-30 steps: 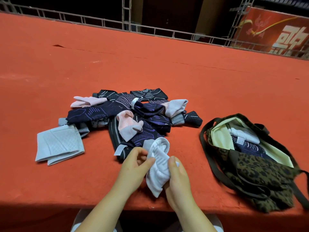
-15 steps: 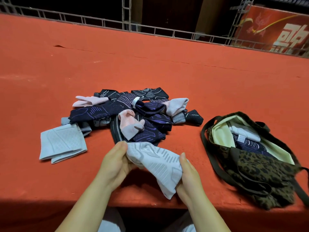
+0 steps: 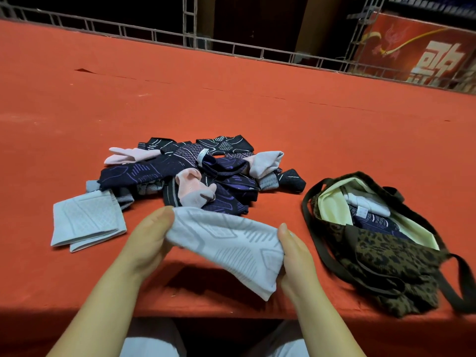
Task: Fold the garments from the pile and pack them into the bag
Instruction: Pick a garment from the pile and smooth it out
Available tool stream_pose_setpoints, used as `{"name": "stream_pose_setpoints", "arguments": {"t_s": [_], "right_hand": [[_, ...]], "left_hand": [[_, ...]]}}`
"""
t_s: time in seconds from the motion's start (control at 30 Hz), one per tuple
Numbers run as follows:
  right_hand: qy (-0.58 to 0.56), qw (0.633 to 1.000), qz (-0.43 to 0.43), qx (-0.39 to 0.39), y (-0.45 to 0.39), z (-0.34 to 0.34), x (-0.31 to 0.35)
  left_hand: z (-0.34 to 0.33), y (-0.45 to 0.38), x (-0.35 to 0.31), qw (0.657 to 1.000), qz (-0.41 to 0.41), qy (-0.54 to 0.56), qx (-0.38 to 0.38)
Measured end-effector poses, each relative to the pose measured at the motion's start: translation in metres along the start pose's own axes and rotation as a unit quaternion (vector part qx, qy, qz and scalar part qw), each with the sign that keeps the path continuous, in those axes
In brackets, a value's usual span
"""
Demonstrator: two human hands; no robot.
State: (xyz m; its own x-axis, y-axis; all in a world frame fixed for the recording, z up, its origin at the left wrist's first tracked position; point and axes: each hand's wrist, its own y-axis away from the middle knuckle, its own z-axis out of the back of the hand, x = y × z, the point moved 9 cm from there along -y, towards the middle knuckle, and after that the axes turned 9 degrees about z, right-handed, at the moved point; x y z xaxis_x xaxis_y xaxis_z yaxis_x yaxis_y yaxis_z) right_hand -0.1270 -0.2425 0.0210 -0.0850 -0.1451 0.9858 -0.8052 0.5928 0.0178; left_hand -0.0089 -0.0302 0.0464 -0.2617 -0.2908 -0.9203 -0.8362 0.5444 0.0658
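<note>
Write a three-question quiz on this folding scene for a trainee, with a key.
1. True or false: both hands hold the white garment.
2. Where does the bag lie relative to the pile? A. left of it B. right of it C. behind it
3. Fill in: the folded pale cloth lies on the ____ table.

Key: 1. True: the left hand and right hand each grip an end. 2. B. 3. Red.
</note>
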Motion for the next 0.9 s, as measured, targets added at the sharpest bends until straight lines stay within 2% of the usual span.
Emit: {"name": "stream_pose_setpoints", "arguments": {"t_s": [0.07,0.13,0.2,0.27,0.33,0.37,0.43,0.53,0.63,0.7,0.8,0.9], "right_hand": [[0.194,0.979,0.02,0.057,-0.004,-0.002,0.005],[0.312,0.946,0.041,0.084,-0.003,-0.003,0.005],[0.332,0.935,0.079,0.094,0.002,-0.008,0.01],[0.347,0.916,0.124,0.157,0.008,-0.026,0.012],[0.389,0.881,0.151,0.223,0.014,-0.046,0.009],[0.404,0.872,0.151,0.231,0.016,-0.051,0.008],[0.375,0.89,0.131,0.223,0.017,-0.053,0.006],[0.222,0.945,0.105,0.217,0.018,-0.055,0.009],[0.103,0.981,0.08,0.141,0.01,-0.041,0.012],[0.043,0.991,0.065,0.105,0.008,-0.036,0.013],[-0.021,0.993,0.02,0.111,0.012,-0.043,0.004],[-0.057,0.993,-0.036,0.102,0.021,-0.053,-0.01]], "left_hand": [[-0.005,-0.005,0.004,1.0,-0.006,-0.011,-0.002],[-0.012,-0.007,0.009,0.998,-0.002,-0.066,-0.021],[-0.021,-0.007,0.009,0.994,-0.006,-0.11,-0.023],[-0.031,-0.008,0.007,0.99,-0.024,-0.136,-0.009],[-0.041,-0.009,0.003,0.989,-0.035,-0.146,0.006],[-0.047,-0.01,0.001,0.987,-0.044,-0.156,0.016],[-0.056,-0.01,-0.004,0.982,-0.066,-0.173,0.028],[-0.048,-0.011,-0.007,0.982,-0.08,-0.172,0.008],[-0.032,-0.01,-0.001,0.986,-0.069,-0.148,-0.017],[-0.03,-0.009,0.011,0.989,-0.049,-0.139,-0.021],[-0.037,-0.005,0.027,0.993,-0.025,-0.113,-0.029],[-0.041,-0.004,0.026,0.995,-0.02,-0.063,-0.077]]}}
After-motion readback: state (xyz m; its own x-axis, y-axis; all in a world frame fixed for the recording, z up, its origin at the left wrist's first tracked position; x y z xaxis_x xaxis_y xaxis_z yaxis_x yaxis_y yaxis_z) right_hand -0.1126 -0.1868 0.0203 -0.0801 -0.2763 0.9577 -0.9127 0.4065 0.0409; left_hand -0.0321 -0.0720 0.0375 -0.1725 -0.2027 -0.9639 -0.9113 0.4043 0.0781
